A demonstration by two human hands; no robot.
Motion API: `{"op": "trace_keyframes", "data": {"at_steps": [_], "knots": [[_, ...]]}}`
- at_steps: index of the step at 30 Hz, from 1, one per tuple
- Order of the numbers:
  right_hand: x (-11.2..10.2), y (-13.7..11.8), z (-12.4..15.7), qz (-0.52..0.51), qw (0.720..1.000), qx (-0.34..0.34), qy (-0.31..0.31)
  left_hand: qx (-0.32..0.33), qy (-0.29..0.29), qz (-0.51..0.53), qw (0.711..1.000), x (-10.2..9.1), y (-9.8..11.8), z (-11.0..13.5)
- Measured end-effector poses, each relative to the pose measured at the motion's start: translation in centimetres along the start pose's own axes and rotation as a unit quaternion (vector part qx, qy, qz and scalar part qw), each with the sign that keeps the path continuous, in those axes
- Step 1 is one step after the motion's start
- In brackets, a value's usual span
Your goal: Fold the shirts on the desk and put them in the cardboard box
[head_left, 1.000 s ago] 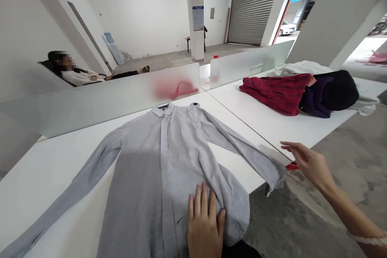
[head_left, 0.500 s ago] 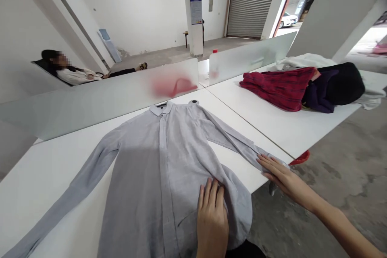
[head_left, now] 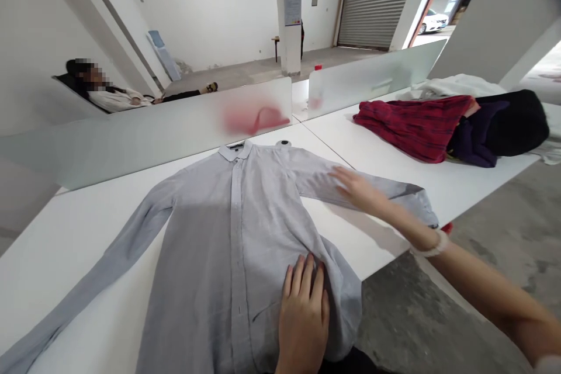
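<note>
A light grey button-front shirt (head_left: pixel 197 245) lies spread face up on the white table (head_left: pixel 83 219), its collar towards the frosted divider. One sleeve stretches to the lower left; the other lies out to the right, its cuff near the table edge. My left hand (head_left: pixel 303 315) rests flat on the lower front of the shirt, fingers extended. Over the upper part of the right-side sleeve is my right hand (head_left: pixel 357 187), fingers stretched out and somewhat blurred. The hem beside my left hand hangs in loose folds at the table's front edge.
Frosted dividers (head_left: pixel 175 143) run along the table's back. Folded clothes, including a red plaid garment (head_left: pixel 412 128) and a black one (head_left: pixel 519 123), are piled at the right. Someone reclines in a chair (head_left: pixel 118 96) beyond the divider. A round dark-centred object (head_left: pixel 284 142) sits by the shirt's shoulder.
My right hand has moved from the cuff up and left along the sleeve, which now lies flatter and further out. My left hand stays on the shirt front. The view has shifted slightly.
</note>
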State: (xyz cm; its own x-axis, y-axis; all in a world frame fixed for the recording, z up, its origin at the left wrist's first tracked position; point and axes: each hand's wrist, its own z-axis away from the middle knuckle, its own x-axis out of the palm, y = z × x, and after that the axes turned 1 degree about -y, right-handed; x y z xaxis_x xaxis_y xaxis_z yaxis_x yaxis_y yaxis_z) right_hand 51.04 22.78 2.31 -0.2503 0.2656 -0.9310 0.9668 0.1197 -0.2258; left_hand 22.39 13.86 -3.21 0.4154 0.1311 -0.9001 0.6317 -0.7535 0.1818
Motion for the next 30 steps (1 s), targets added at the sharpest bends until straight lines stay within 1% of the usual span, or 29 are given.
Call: {"op": "trace_keyframes", "data": {"at_steps": [2,4,5,6,7,8,10,12,13,16,18,20,22,23,25,28,30], "knots": [[2.5,-4.5,-3.7,-0.017,0.992,-0.109,-0.064,-0.008,-0.016,0.013,1.0,-0.2,0.1,0.0],[4.8,-8.9,-7.5,-0.025,0.977,-0.179,-0.113,-0.017,-0.02,0.024,0.999,-0.3,0.1,0.1],[5.8,-10.8,-9.4,-0.028,0.97,-0.201,-0.133,-0.019,-0.018,0.027,0.999,-0.2,0.0,0.2],[6.8,-12.6,-11.4,-0.031,0.966,-0.211,-0.148,-0.021,-0.013,0.027,0.999,-0.1,0.0,0.4],[7.7,-14.1,-13.3,-0.032,0.965,-0.206,-0.156,-0.019,-0.004,0.022,1.0,0.0,-0.1,0.5],[8.5,-15.4,-15.1,-0.031,0.969,-0.188,-0.158,-0.012,0.008,0.013,1.0,0.3,-0.1,0.7],[10.3,-17.1,-18.5,-0.028,0.98,-0.129,-0.146,0.008,0.031,-0.013,0.999,0.9,-0.3,0.9],[12.2,-17.9,-21.2,-0.029,0.987,-0.077,-0.138,0.024,0.059,-0.04,0.997,1.8,-0.5,1.0],[13.1,-18.0,-22.2,-0.031,0.988,-0.061,-0.141,0.027,0.075,-0.051,0.996,2.3,-0.5,1.0],[15.5,-17.6,-24.1,-0.036,0.986,-0.044,-0.157,0.019,0.129,-0.073,0.989,3.6,-0.6,0.6],[16.4,-17.3,-24.8,-0.036,0.985,-0.046,-0.163,0.012,0.157,-0.082,0.984,4.3,-0.7,0.2],[17.0,-16.9,-25.5,-0.035,0.984,-0.053,-0.167,0.015,0.158,-0.088,0.983,4.9,-0.8,-0.2],[17.3,-16.7,-26.3,-0.034,0.983,-0.058,-0.169,0.016,0.131,-0.095,0.987,5.5,-0.9,-0.5],[17.5,-16.7,-26.8,-0.034,0.983,-0.059,-0.168,0.012,0.118,-0.102,0.988,5.9,-0.9,-0.6],[17.7,-16.6,-27.7,-0.035,0.984,-0.059,-0.166,-0.008,0.116,-0.12,0.986,7.0,-0.7,-0.8],[18.3,-16.4,-28.7,-0.035,0.985,-0.058,-0.16,-0.038,0.155,-0.142,0.977,9.0,-0.1,-1.0],[18.6,-16.4,-29.0,-0.033,0.986,-0.057,-0.156,-0.039,0.194,-0.137,0.971,10.1,0.3,-1.5]]}}
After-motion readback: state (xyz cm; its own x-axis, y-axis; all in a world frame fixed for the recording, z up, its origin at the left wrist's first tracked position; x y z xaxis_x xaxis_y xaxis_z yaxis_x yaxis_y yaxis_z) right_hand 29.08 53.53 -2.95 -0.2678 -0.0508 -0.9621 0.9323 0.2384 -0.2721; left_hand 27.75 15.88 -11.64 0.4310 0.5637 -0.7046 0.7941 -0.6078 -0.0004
